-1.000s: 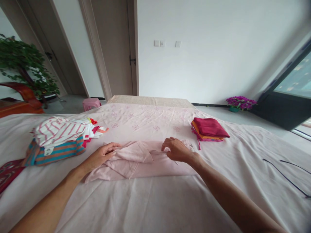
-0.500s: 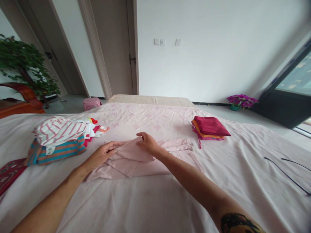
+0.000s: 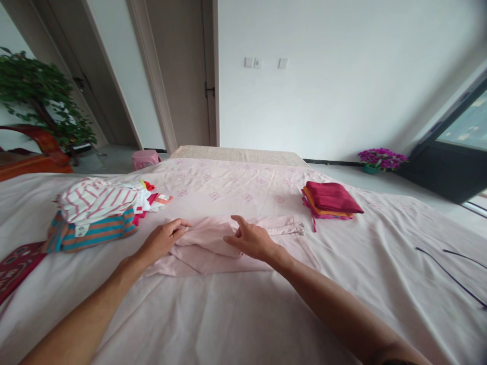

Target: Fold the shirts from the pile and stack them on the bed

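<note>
A pale pink garment (image 3: 207, 241) lies partly folded on the cloth-covered surface before me. Its right end shows a band with a small fastening. At the garment's left end, my left hand (image 3: 167, 238) has its fingers closed on a fold of the fabric, thumb against fingers. My right hand (image 3: 253, 239) rests over the middle of the garment. Its index finger and thumb are spread apart, and the other fingers are partly hidden.
To the left lie a white garment with red stripes (image 3: 99, 200), a blue-and-brown striped garment (image 3: 110, 233) and a dark red printed cloth (image 3: 21, 266). A folded red and orange stack (image 3: 331, 197) sits at right, with black cords (image 3: 451, 276) beyond it. The pink sheet (image 3: 243, 319) has wrinkles.
My right hand has shifted right and down, and its fingers have spread from the raised fold. That fold now lies flatter. My left hand stays at the garment's left end.
</note>
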Demonstrator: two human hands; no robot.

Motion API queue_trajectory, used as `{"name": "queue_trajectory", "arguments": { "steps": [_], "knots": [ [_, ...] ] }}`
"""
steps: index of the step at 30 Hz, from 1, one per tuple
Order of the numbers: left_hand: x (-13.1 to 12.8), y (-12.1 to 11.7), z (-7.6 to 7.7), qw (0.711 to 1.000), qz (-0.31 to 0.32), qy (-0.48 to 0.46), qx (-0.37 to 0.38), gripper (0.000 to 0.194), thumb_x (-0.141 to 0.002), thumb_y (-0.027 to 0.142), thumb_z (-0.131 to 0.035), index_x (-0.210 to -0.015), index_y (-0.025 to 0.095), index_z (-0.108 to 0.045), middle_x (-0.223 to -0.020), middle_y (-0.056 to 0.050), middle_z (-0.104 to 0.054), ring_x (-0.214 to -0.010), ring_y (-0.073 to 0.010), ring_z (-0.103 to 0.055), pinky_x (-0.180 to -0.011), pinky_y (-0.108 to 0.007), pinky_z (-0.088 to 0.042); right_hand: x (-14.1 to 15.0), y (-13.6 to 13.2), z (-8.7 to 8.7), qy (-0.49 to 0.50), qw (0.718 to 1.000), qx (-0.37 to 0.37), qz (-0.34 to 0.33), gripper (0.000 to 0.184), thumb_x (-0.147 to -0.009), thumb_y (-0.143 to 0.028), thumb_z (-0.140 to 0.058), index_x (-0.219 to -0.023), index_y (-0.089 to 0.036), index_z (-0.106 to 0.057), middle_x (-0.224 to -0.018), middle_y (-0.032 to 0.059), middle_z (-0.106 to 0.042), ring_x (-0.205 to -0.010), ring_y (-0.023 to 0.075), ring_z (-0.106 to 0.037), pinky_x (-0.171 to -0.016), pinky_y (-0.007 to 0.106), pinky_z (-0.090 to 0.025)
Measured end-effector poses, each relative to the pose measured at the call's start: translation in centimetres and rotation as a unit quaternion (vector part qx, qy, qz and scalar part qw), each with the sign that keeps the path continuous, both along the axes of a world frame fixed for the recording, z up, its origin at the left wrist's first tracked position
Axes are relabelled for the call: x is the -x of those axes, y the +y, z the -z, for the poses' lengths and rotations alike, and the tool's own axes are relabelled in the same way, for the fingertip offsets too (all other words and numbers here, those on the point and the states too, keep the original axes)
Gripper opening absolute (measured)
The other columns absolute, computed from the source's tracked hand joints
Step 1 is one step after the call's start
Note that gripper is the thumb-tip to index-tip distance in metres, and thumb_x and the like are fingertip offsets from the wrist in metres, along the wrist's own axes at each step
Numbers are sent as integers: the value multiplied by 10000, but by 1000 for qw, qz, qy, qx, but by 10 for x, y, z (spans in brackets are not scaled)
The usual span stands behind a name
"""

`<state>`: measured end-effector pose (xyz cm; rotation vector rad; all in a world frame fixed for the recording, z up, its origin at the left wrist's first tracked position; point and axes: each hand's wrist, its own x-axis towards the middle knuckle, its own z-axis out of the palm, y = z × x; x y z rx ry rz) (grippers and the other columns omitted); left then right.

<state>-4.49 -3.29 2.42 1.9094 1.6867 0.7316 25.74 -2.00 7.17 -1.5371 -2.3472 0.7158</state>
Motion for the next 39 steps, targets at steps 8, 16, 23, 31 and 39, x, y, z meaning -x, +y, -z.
{"name": "queue_trajectory", "arguments": {
  "steps": [8,16,23,31,39],
  "knots": [
    [5,-1,1,999,16,-41,14,441,-856,537,-517,-1108,214,-680,-1015,-49,-726,-909,-223,-647,-814,-295,-475,-14,-14,10,61,992,-55,-95,737,-707,-131,-573,-1416,-303,-471,-920,-2,-653,-811,155,-605,-697,234,-403],
    [-1,-3,-12,993,19,106,48,342,-839,498,-529,-1025,256,-683,-807,3,-723,-715,-190,-649,-606,-240,-401,-28,-15,-10,6,988,-117,-96,339,-872,-233,-559,-1194,-252,-662,-937,33,-697,-887,191,-611,-812,289,-436],
    [-4,-9,-24,980,18,192,47,277,-867,452,-488,-1042,282,-620,-793,28,-719,-732,-172,-663,-602,-238,-372,-14,-26,8,-40,949,-203,-238,546,-967,-387,-500,-1462,-173,-412,-1494,139,-431,-1377,267,-367,-1131,425,-296],
    [-2,-11,-27,971,23,227,-72,289,-868,490,-504,-928,245,-644,-969,-18,-713,-909,-195,-654,-763,-267,-431,-76,-1,1,-31,976,-191,-103,324,-874,-151,-556,-1174,-203,-667,-1115,71,-698,-1058,215,-599,-953,342,-430],
    [5,-4,-19,974,122,189,4,297,-749,367,-628,-1018,243,-652,-1041,-9,-686,-972,-208,-624,-857,-281,-437,-123,19,13,-112,969,-204,-79,265,-791,-90,-560,-972,-208,-714,-909,62,-675,-901,204,-562,-791,306,-400]
  ]
}}
